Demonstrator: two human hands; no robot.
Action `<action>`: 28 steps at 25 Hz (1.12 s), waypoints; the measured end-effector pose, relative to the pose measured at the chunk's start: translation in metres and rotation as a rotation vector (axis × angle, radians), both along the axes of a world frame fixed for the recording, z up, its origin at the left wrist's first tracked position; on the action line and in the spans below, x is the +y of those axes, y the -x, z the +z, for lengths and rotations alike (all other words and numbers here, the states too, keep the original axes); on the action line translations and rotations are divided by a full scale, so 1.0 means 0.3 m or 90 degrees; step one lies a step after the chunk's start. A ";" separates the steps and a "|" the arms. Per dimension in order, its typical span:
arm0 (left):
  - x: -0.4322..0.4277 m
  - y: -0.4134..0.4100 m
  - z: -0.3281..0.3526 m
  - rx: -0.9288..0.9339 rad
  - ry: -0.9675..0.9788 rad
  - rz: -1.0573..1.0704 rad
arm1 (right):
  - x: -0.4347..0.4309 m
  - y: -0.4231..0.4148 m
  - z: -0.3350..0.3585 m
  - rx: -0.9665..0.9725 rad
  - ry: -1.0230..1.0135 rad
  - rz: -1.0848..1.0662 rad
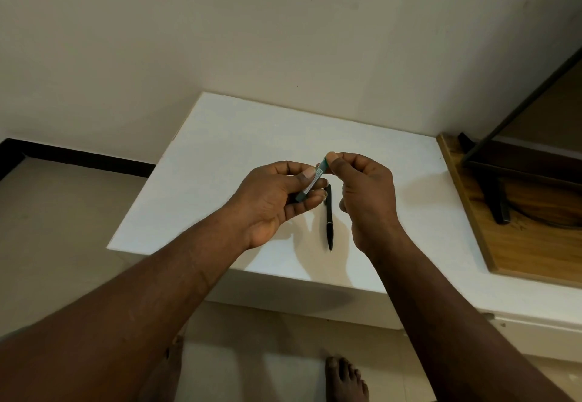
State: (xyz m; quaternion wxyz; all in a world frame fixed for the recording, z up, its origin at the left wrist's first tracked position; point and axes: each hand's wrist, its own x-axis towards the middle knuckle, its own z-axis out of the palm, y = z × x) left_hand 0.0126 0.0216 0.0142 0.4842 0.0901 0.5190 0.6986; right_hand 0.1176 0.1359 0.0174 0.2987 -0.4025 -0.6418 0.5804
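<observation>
Both arms bare, reaching fwd. L forearm (141,291) comes in from bottom-left, R forearm (441,301) from bottom-right, converging so the hands meet near centre, held up in the air. L hand (277,203): palm turned up & inward, thumb laid across the top of a small tube (311,181), fingers curled under it, gripping its lower half. R hand (368,194): thumb side towards the camera, wrist approx straight, thumb + index pinch the tube's upper end; other fingers curled loosely into the palm. Hands just beside each other, fingertips nearly touching, the tube slanting btwn them.
</observation>
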 end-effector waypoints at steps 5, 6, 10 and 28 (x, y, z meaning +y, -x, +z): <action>0.000 0.006 -0.007 0.005 -0.001 0.017 | 0.009 -0.005 -0.001 0.007 0.025 0.017; -0.001 0.006 -0.010 0.006 0.000 0.021 | 0.012 -0.007 -0.001 0.011 0.036 0.023; -0.004 0.008 -0.015 0.009 0.005 0.027 | 0.015 -0.011 0.001 0.024 0.077 0.044; 0.003 -0.001 -0.019 0.331 0.164 0.020 | 0.044 -0.019 0.006 -0.073 0.215 0.036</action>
